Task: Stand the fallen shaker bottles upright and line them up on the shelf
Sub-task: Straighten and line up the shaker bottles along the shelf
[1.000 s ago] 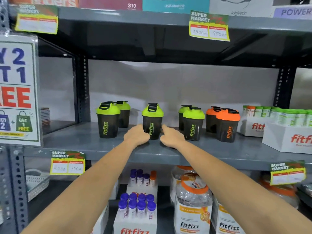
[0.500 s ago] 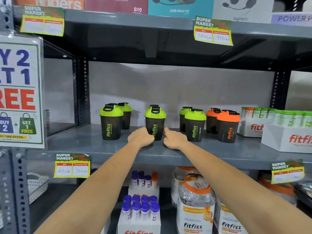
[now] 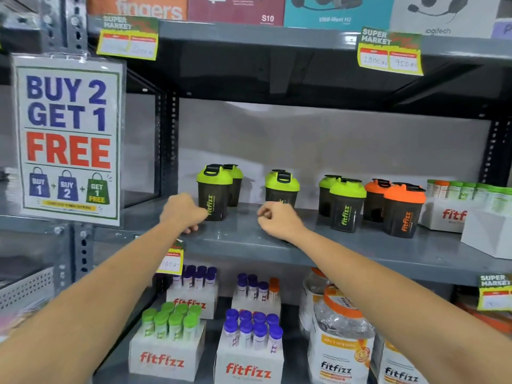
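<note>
My right hand (image 3: 279, 221) hides the base of the middle green-lidded shaker (image 3: 282, 188); its fingers curl loosely, holding nothing. My left hand (image 3: 182, 213), fingers curled, touches the leftmost shaker (image 3: 214, 194), upright on the shelf (image 3: 346, 246).

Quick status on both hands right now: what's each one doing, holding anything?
Left hand: loosely curled beside the leftmost green-lid shaker; whether it grips it cannot be told.
Right hand: curled, empty, in front of the middle green-lid shaker.

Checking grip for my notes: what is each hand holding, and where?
Left hand touches the leftmost shaker's lower side; a grip cannot be told. Right hand looks empty.
</note>
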Action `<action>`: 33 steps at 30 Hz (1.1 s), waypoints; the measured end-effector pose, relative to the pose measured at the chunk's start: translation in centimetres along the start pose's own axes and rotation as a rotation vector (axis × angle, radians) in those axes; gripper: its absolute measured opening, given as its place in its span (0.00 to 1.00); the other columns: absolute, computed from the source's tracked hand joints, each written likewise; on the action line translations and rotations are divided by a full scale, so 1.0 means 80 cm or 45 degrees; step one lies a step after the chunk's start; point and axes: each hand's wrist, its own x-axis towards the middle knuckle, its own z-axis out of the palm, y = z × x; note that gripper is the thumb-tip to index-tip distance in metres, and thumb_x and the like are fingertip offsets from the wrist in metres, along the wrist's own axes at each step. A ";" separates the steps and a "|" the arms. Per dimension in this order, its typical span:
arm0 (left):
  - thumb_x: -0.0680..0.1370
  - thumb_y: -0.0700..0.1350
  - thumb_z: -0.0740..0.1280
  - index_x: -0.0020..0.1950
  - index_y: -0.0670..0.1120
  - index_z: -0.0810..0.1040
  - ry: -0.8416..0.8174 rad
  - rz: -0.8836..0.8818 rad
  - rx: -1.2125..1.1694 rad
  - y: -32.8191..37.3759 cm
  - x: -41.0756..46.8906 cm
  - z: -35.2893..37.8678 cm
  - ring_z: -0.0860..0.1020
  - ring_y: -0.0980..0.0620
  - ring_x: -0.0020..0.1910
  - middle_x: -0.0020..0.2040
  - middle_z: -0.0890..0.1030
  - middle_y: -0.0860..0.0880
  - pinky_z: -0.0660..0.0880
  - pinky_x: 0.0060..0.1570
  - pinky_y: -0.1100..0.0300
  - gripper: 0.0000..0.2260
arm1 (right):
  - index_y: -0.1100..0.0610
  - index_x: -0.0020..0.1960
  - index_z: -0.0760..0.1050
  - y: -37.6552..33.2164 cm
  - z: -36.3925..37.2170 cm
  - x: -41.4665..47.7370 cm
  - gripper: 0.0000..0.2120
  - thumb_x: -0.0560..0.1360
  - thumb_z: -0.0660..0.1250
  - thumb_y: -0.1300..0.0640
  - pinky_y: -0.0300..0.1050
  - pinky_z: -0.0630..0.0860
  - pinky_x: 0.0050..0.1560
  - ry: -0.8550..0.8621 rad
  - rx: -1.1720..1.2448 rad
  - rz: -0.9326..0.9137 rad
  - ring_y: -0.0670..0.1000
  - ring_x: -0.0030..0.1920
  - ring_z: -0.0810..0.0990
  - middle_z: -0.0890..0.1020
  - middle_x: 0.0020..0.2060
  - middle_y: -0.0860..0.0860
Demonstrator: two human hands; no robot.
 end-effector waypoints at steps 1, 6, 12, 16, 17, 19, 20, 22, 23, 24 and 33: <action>0.68 0.41 0.64 0.36 0.38 0.81 0.018 -0.012 0.011 -0.011 0.004 -0.003 0.73 0.52 0.17 0.22 0.80 0.48 0.74 0.27 0.65 0.08 | 0.51 0.57 0.77 -0.015 0.011 0.006 0.15 0.72 0.62 0.54 0.50 0.77 0.56 -0.067 0.041 0.010 0.54 0.55 0.80 0.82 0.50 0.49; 0.76 0.45 0.69 0.66 0.43 0.72 -0.067 0.076 -0.067 -0.028 0.025 0.005 0.75 0.49 0.25 0.34 0.83 0.46 0.68 0.23 0.64 0.20 | 0.54 0.74 0.59 -0.059 0.046 0.034 0.28 0.75 0.57 0.51 0.55 0.73 0.62 -0.279 -0.163 -0.050 0.59 0.66 0.73 0.74 0.68 0.56; 0.76 0.42 0.69 0.56 0.43 0.77 -0.068 0.210 -0.147 -0.028 0.044 0.022 0.80 0.46 0.31 0.46 0.85 0.46 0.81 0.41 0.47 0.09 | 0.53 0.77 0.54 -0.060 0.058 0.046 0.30 0.76 0.55 0.52 0.55 0.73 0.62 -0.299 -0.346 -0.113 0.60 0.67 0.72 0.72 0.70 0.55; 0.76 0.43 0.69 0.57 0.44 0.76 -0.089 0.192 -0.168 -0.027 0.047 0.023 0.82 0.46 0.36 0.48 0.82 0.49 0.81 0.45 0.49 0.11 | 0.55 0.74 0.58 -0.059 0.060 0.050 0.27 0.76 0.55 0.54 0.56 0.74 0.60 -0.278 -0.371 -0.130 0.62 0.64 0.74 0.75 0.67 0.56; 0.76 0.43 0.70 0.57 0.45 0.76 -0.086 0.183 -0.164 -0.026 0.048 0.023 0.81 0.48 0.34 0.48 0.82 0.50 0.81 0.45 0.49 0.11 | 0.56 0.73 0.60 -0.058 0.061 0.051 0.26 0.75 0.55 0.55 0.56 0.74 0.59 -0.272 -0.375 -0.132 0.62 0.63 0.75 0.76 0.66 0.57; 0.76 0.45 0.70 0.57 0.46 0.76 -0.079 0.175 -0.150 -0.025 0.050 0.024 0.81 0.50 0.32 0.49 0.82 0.50 0.81 0.46 0.50 0.11 | 0.56 0.71 0.61 -0.058 0.062 0.053 0.24 0.75 0.55 0.55 0.55 0.75 0.58 -0.260 -0.377 -0.129 0.62 0.62 0.75 0.76 0.66 0.57; 0.75 0.46 0.71 0.57 0.47 0.76 -0.078 0.169 -0.148 -0.024 0.050 0.024 0.81 0.49 0.34 0.48 0.82 0.50 0.81 0.47 0.49 0.11 | 0.56 0.71 0.61 -0.057 0.062 0.054 0.24 0.75 0.55 0.55 0.55 0.75 0.57 -0.256 -0.377 -0.127 0.62 0.62 0.75 0.76 0.66 0.57; 0.75 0.46 0.71 0.56 0.47 0.75 -0.083 0.159 -0.144 -0.024 0.051 0.025 0.82 0.48 0.36 0.48 0.82 0.51 0.81 0.48 0.49 0.12 | 0.57 0.70 0.62 -0.058 0.063 0.056 0.23 0.75 0.55 0.55 0.54 0.75 0.55 -0.253 -0.376 -0.123 0.62 0.62 0.75 0.77 0.65 0.58; 0.75 0.46 0.71 0.56 0.47 0.75 -0.085 0.153 -0.137 -0.025 0.052 0.027 0.82 0.49 0.35 0.48 0.82 0.51 0.81 0.47 0.49 0.12 | 0.58 0.69 0.63 -0.058 0.064 0.056 0.22 0.75 0.55 0.55 0.53 0.75 0.53 -0.251 -0.379 -0.121 0.63 0.61 0.76 0.77 0.64 0.59; 0.75 0.46 0.71 0.56 0.47 0.75 -0.090 0.151 -0.132 -0.025 0.055 0.027 0.81 0.49 0.35 0.48 0.82 0.51 0.80 0.47 0.50 0.11 | 0.58 0.68 0.63 -0.058 0.065 0.058 0.22 0.75 0.55 0.55 0.53 0.75 0.51 -0.243 -0.381 -0.123 0.63 0.59 0.76 0.77 0.62 0.59; 0.74 0.47 0.73 0.54 0.49 0.76 -0.117 0.178 -0.102 -0.030 0.068 0.032 0.81 0.51 0.33 0.47 0.83 0.54 0.80 0.48 0.49 0.11 | 0.58 0.70 0.61 -0.054 0.068 0.061 0.23 0.76 0.55 0.54 0.49 0.68 0.42 -0.201 -0.439 -0.147 0.64 0.55 0.77 0.78 0.58 0.62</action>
